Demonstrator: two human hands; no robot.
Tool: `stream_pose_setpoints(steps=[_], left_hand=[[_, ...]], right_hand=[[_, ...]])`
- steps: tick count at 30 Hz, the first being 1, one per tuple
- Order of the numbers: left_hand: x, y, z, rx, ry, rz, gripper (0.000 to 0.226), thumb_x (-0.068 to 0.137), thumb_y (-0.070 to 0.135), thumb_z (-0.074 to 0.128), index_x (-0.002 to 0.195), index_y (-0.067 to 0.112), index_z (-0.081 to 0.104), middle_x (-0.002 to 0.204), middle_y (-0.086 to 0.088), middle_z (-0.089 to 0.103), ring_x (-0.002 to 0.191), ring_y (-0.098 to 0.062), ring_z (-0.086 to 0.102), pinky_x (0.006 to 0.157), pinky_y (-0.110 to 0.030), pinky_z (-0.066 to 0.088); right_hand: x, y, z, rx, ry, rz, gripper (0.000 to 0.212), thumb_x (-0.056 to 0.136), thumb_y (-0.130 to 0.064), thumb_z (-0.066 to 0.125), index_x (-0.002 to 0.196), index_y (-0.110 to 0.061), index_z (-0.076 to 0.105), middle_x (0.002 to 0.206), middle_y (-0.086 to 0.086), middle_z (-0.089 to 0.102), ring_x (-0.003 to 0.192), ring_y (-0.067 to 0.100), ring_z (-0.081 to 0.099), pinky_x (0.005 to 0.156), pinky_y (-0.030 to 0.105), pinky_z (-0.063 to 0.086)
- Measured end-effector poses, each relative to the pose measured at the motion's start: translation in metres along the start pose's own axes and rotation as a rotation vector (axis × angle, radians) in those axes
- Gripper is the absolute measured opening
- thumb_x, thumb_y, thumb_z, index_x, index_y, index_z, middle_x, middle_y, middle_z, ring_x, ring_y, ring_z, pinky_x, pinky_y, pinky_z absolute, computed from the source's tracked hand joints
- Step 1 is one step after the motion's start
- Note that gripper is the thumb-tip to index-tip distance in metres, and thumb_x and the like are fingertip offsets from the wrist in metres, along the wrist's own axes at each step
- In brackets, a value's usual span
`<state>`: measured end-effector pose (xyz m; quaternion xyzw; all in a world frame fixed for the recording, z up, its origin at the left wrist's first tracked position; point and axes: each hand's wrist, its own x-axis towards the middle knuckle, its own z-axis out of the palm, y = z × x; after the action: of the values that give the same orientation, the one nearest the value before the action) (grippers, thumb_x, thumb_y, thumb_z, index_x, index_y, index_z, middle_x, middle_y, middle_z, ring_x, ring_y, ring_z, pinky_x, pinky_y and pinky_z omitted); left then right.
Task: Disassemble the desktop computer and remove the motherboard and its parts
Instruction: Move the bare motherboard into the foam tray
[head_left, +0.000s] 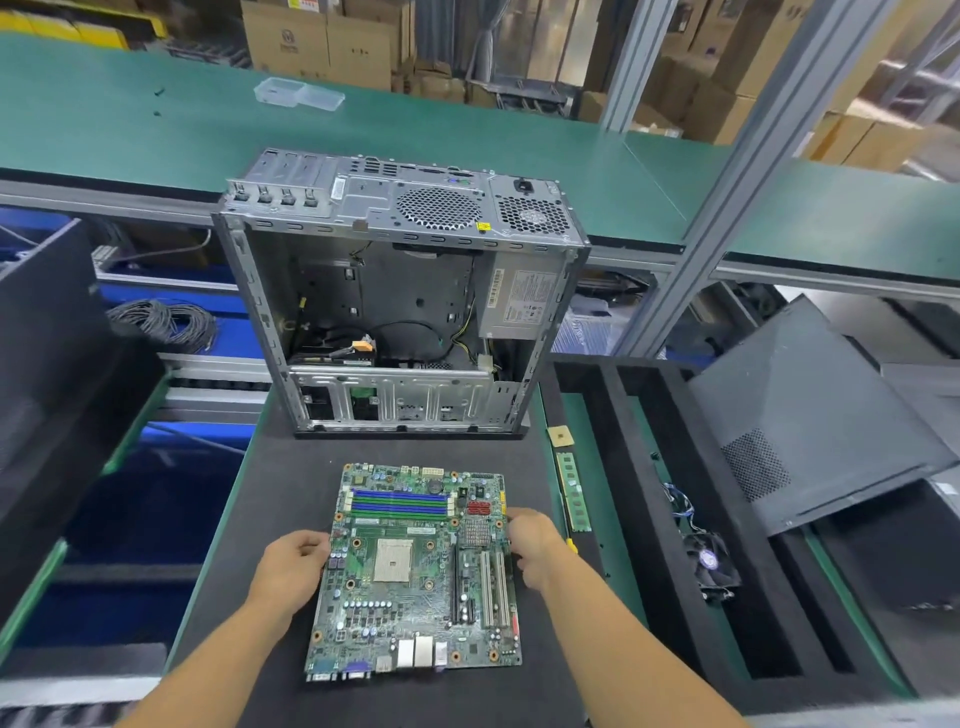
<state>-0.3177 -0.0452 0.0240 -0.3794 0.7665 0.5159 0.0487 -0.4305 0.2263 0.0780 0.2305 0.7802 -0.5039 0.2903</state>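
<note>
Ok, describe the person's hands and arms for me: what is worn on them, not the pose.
The left hand and right hand are bare: no gloves, rings or watch in view. The left forearm and right forearm are bare too, with no sleeves, straps or markings showing.

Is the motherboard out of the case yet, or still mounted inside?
Out. The motherboard lies flat on the black mat before the open case, left hand and right hand holding its side edges.
</note>
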Motion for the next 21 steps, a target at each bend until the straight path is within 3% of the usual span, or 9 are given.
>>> stream_pose_setpoints(steps=[4, 7, 9, 12, 14, 17, 21], left_hand=[[-0.012, 0.006, 0.001, 0.026, 0.044, 0.079, 0.013, 0.1, 0.014, 0.055, 0.107, 0.015, 0.066, 0.102, 0.001, 0.066, 0.097, -0.017, 0.059, 0.085, -0.031, 0.043], [-0.019, 0.008, 0.002, 0.012, 0.063, 0.132, 0.012, 0.101, 0.014, 0.053, 0.107, 0.019, 0.062, 0.101, 0.002, 0.064, 0.095, -0.016, 0.058, 0.083, -0.029, 0.04], [-0.022, 0.009, 0.003, -0.001, 0.066, 0.163, 0.012, 0.101, 0.014, 0.052, 0.107, 0.02, 0.06, 0.1, 0.005, 0.063, 0.094, -0.014, 0.057, 0.081, -0.029, 0.04], [-0.023, 0.009, 0.003, -0.009, 0.079, 0.173, 0.012, 0.101, 0.013, 0.051, 0.106, 0.019, 0.061, 0.099, 0.005, 0.064, 0.092, -0.013, 0.058, 0.079, -0.029, 0.041], [-0.023, 0.007, 0.002, -0.002, 0.087, 0.155, 0.012, 0.101, 0.013, 0.052, 0.107, 0.017, 0.062, 0.1, 0.003, 0.064, 0.094, -0.016, 0.059, 0.081, -0.03, 0.042], [-0.02, 0.003, 0.003, -0.003, 0.088, 0.098, 0.013, 0.101, 0.014, 0.052, 0.109, 0.016, 0.062, 0.102, 0.002, 0.063, 0.098, -0.018, 0.057, 0.086, -0.031, 0.042], [-0.016, 0.002, 0.005, -0.036, 0.078, 0.055, 0.016, 0.101, 0.013, 0.053, 0.112, 0.012, 0.065, 0.104, -0.001, 0.065, 0.1, -0.02, 0.059, 0.089, -0.033, 0.044]], right_hand=[[-0.001, 0.0, 0.009, -0.056, 0.008, -0.009, 0.038, 0.097, -0.01, 0.047, 0.133, -0.003, 0.056, 0.127, 0.017, 0.061, 0.116, 0.033, 0.059, 0.1, 0.043, 0.05], [-0.002, 0.001, 0.007, 0.01, -0.006, 0.007, 0.036, 0.096, -0.007, 0.047, 0.13, 0.0, 0.058, 0.108, 0.011, 0.061, 0.097, 0.028, 0.061, 0.093, 0.04, 0.054], [-0.004, 0.0, 0.002, 0.075, -0.049, 0.04, 0.037, 0.096, -0.002, 0.046, 0.131, 0.004, 0.056, 0.107, 0.012, 0.057, 0.098, 0.031, 0.061, 0.091, 0.041, 0.054], [-0.004, -0.006, -0.006, 0.161, -0.033, 0.148, 0.032, 0.096, 0.005, 0.038, 0.123, 0.005, 0.054, 0.119, 0.016, 0.047, 0.108, 0.032, 0.047, 0.103, 0.041, 0.039], [0.002, -0.003, -0.01, 0.218, -0.017, 0.176, 0.035, 0.096, 0.005, 0.036, 0.127, 0.009, 0.051, 0.112, 0.011, 0.047, 0.1, 0.028, 0.042, 0.11, 0.038, 0.03], [-0.001, -0.001, -0.016, 0.25, -0.002, 0.13, 0.036, 0.093, 0.001, 0.047, 0.126, -0.001, 0.062, 0.083, 0.004, 0.046, 0.075, 0.019, 0.037, 0.105, 0.044, 0.042], [-0.006, 0.004, -0.025, 0.296, -0.099, 0.083, 0.022, 0.092, -0.005, 0.063, 0.113, -0.009, 0.063, 0.1, 0.007, 0.059, 0.09, 0.019, 0.052, 0.094, 0.038, 0.041]])
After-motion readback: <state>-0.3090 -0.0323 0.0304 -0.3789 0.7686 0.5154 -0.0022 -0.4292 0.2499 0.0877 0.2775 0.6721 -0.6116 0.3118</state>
